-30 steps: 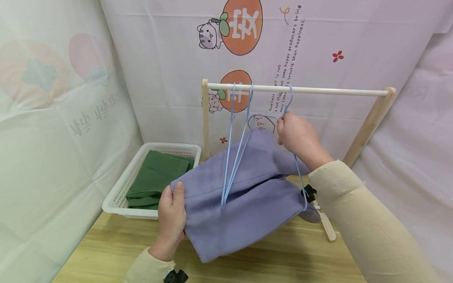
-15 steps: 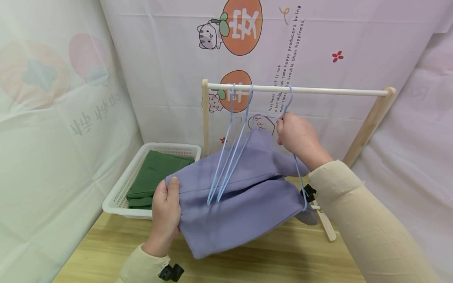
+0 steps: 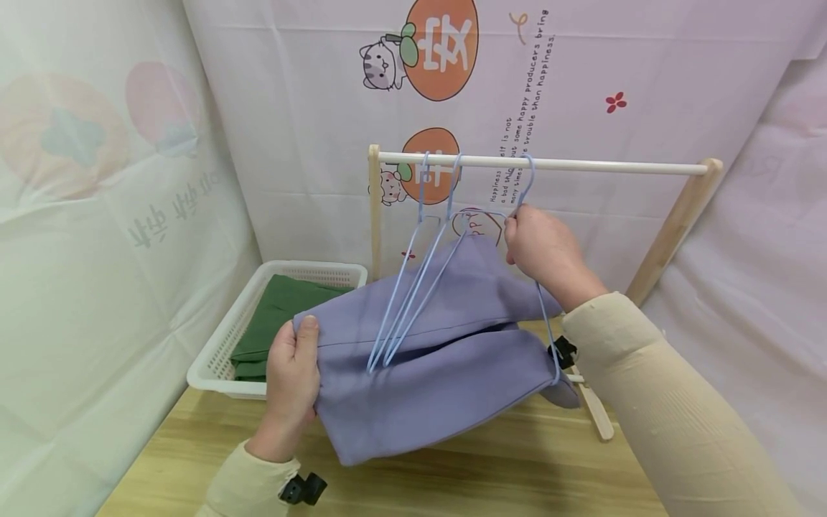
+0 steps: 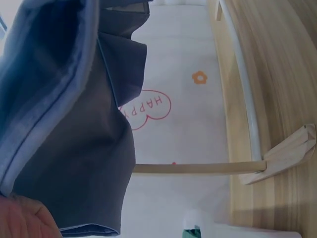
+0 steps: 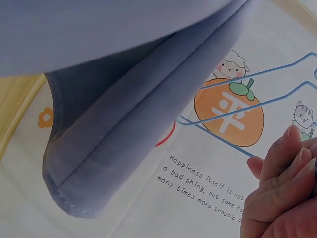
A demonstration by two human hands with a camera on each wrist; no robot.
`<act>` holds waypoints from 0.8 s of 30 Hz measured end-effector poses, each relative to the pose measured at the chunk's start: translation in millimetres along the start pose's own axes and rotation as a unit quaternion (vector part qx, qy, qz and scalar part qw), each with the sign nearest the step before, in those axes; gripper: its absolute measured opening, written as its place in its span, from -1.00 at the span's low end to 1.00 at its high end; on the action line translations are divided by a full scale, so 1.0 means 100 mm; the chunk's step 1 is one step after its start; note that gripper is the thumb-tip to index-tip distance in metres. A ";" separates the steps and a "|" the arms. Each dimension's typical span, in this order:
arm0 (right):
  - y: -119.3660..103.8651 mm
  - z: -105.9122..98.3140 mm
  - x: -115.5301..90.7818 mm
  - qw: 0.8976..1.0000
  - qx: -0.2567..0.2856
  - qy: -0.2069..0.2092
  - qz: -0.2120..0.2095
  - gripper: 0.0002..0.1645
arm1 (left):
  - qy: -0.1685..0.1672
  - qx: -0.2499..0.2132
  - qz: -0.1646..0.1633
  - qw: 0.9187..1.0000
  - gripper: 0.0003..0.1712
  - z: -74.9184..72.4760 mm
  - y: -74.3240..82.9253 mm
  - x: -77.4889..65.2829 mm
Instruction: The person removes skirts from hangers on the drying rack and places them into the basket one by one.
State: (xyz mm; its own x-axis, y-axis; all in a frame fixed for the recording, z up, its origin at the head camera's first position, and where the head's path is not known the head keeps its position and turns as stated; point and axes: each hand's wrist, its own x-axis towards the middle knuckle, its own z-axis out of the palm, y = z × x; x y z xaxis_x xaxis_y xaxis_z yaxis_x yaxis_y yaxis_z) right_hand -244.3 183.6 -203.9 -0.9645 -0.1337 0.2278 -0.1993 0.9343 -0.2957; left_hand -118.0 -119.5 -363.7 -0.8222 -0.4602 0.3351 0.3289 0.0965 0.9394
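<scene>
A lavender garment [image 3: 433, 402] hangs on a blue wire clothes hanger [image 3: 530, 183] whose hook is over the white rail [image 3: 614, 166]. My right hand [image 3: 545, 244] grips this hanger just below the hook; in the right wrist view the hand [image 5: 282, 193] has curled fingers. At the garment's left end, my left hand [image 3: 292, 370] pinches the edge, thumb on top, drawing the cloth out sideways. The left wrist view shows the garment's open edge [image 4: 59, 94] above that hand [image 4: 25, 218]. Two bare blue hangers [image 3: 450, 188] hang on the rail and overlap the garment's front.
Behind my left hand stands a white plastic basket [image 3: 205, 380] with folded green cloth [image 3: 278, 309]. The rail's wooden posts [image 3: 675, 230] stand on a wood-grain table [image 3: 194, 452]. A printed white cloth [image 3: 310, 115] covers the back.
My left hand has moved left and slightly up, pulling the garment's edge with it. The two bare hangers have swung left at their lower ends. My right hand has stayed in place.
</scene>
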 end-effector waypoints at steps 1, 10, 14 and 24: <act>0.00 0.00 0.00 1.000 -0.001 0.000 0.001 -0.58 | 0.000 0.001 0.000 1.000 -0.51 -0.01 0.00 0.01; 0.00 0.01 0.01 1.000 -0.001 -0.002 0.003 -0.59 | -0.010 0.011 -0.001 1.000 -0.51 -0.06 0.01 0.04; 0.00 0.00 0.01 1.000 0.001 -0.002 0.002 -0.59 | -0.012 0.015 0.000 1.000 -0.51 -0.09 0.02 0.05; 0.00 0.00 0.00 1.000 0.004 -0.002 0.001 -0.58 | -0.029 0.010 0.001 1.000 -0.49 -0.15 0.01 0.08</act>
State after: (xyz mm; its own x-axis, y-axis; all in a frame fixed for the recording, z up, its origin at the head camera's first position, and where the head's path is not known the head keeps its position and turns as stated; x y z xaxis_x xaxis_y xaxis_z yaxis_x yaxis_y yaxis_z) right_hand -244.3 183.5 -203.9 -0.9658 -0.1328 0.2228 -0.1982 0.9319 -0.3038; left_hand -117.5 -136.5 -360.6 -0.8471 -0.4088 0.3395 0.3208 0.1158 0.9400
